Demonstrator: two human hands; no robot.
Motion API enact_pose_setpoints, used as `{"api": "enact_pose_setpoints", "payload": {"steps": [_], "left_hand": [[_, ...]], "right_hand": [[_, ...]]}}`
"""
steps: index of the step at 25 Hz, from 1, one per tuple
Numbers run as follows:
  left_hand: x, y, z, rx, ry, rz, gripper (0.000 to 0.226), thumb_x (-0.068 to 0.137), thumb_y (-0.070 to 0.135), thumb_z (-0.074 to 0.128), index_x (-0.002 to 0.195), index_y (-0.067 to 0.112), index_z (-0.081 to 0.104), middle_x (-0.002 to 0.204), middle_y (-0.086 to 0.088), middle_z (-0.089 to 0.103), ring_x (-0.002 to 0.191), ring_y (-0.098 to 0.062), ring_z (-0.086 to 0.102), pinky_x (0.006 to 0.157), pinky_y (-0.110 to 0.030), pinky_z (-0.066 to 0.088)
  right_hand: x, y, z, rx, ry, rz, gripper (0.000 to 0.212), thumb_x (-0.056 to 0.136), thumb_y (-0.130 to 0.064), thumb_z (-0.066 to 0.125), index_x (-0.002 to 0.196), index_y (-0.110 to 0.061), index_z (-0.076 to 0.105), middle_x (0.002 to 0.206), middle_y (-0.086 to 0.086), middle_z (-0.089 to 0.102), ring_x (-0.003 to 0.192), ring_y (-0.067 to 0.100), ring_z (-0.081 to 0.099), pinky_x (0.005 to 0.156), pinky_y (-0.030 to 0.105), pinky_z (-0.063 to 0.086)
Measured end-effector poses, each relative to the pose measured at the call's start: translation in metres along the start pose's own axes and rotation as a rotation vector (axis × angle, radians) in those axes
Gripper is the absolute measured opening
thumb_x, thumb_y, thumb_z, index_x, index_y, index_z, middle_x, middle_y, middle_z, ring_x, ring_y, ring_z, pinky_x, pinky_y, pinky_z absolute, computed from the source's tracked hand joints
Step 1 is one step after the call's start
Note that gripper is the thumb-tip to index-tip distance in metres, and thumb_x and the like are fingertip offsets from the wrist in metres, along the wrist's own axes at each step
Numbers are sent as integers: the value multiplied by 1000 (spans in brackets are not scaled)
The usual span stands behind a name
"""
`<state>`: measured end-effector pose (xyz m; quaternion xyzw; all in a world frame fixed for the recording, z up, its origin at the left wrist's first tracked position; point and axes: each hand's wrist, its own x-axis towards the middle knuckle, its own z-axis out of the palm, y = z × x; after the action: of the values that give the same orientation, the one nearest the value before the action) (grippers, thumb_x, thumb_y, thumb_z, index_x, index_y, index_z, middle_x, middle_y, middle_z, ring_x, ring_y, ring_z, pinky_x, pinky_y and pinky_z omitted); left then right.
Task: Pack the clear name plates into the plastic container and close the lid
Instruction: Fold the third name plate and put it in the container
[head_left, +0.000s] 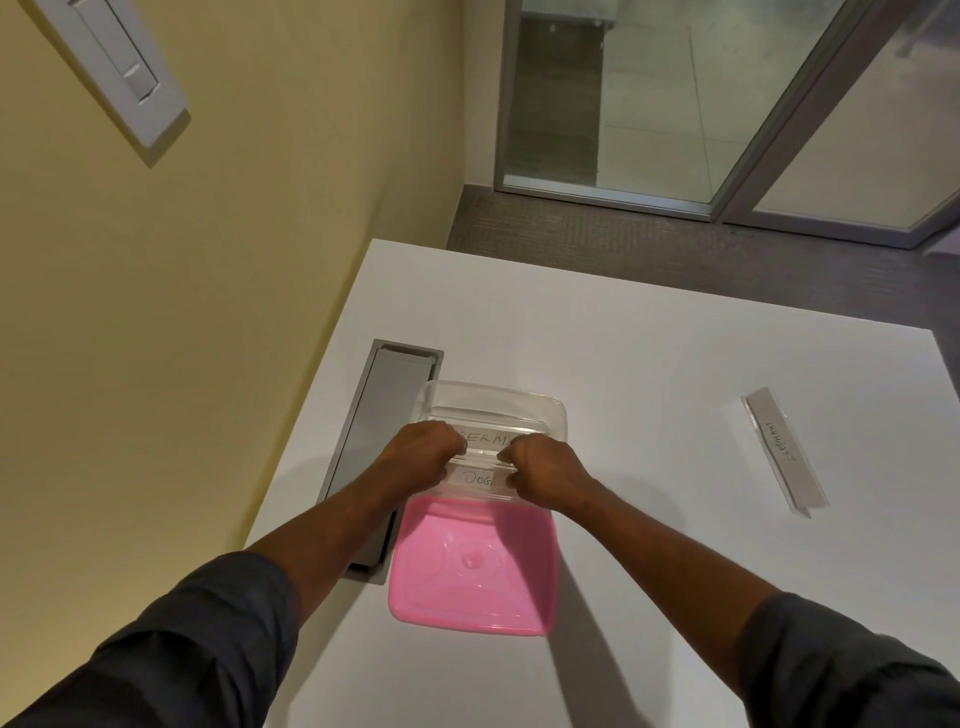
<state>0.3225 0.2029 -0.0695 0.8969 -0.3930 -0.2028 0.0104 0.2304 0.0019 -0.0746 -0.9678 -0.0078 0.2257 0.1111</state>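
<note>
Packing step, second plate. My left hand (423, 449) and right hand (540, 470) each pinch one end of the clear name plate marked "DOG" (477, 479), fingers curled shut on it, holding it level over the near half of the clear plastic container (550, 410). The container stands on the white table (649, 353), its left edge overlapping the grey cable hatch (374, 431). A plate whose label reads partly "ERM" (485, 440) already lies in the far half of the container, just beyond the one I hold.

The pink lid (472, 566) lies upside down on the table, touching the container's near side. A third plate, marked "ELEPHANT" (782, 449), lies well apart at the right.

Judgement: the task is near its midpoint. The next move calls for lowering the "DOG" plate flat beside the first, both ends together so it does not jam against the walls, then releasing. The "ELEPHANT" plate and the lid remain.
</note>
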Motion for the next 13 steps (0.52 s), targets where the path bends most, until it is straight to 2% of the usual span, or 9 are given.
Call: {"api": "enact_pose_setpoints", "payload": {"steps": [13], "left_hand": [[8,-6,2,-7,-45,0,49,87,11,78,134,24,70,132,-3,73,124,-25,67,96,-39,54]], "right_hand": [[9,-1,8,1,25,3,35,88,-19,71,123,-14,72,124,5,72,115,32,68,84,44,62]]}}
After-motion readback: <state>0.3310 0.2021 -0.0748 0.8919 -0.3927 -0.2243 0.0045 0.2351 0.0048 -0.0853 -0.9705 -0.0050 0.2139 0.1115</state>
